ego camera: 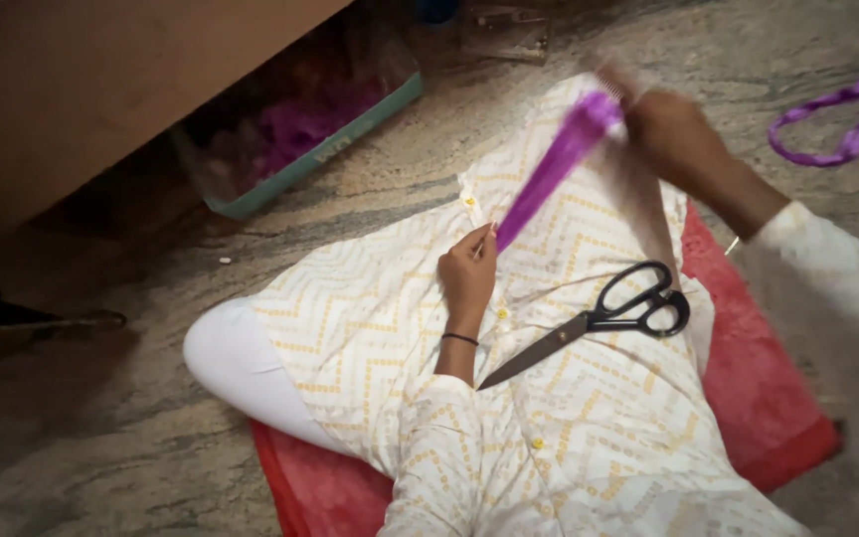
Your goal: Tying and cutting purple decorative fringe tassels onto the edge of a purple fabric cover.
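My left hand (469,270) pinches the near end of a purple strand bundle (549,174) over my lap. Farther out, my right hand (670,129) is blurred with motion and grips a comb (613,88) at the far end of the bundle. The strands stretch taut between the two hands. Black-handled scissors (599,318) lie on my white and yellow patterned garment (569,418), just right of my left wrist.
I sit on a red mat (768,398) on a stone floor. A teal tray of purple material (300,129) sits under a brown board at upper left. More purple strands (847,124) lie at the upper right. My white-clad knee (241,363) points left.
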